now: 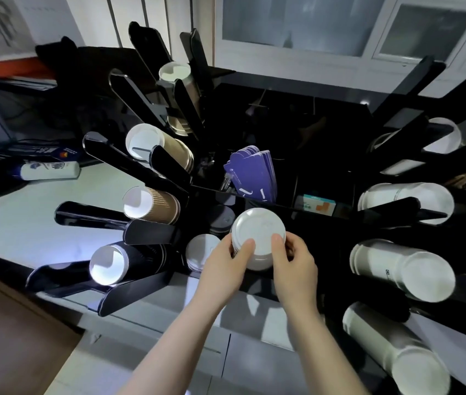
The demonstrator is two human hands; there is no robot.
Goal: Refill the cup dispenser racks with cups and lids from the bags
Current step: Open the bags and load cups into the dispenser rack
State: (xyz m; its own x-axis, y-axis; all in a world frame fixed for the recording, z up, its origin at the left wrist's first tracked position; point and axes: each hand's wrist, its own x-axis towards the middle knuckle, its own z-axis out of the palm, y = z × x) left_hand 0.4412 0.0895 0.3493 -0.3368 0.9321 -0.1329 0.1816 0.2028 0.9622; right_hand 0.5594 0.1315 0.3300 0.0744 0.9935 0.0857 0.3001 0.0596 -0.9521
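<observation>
A stack of white lids [258, 232] is held between both hands in front of the black dispenser rack [311, 232]. My left hand [227, 259] grips its left side, thumb on top. My right hand [293, 259] grips its right side. Beside it on the left, another stack of white lids [199, 250] sits in a rack slot, and dark lids [222, 219] lie behind. Brown cup stacks [166, 205] and a black cup stack [129, 259] fill the left slots. White cup stacks [402, 269] fill the right slots.
Purple sleeves [254, 172] stand in the rack's middle compartment, with a small teal and orange box [316, 205] to their right. A white tube [49, 170] lies on the pale counter [26, 223] at left. The counter's front edge runs below my arms.
</observation>
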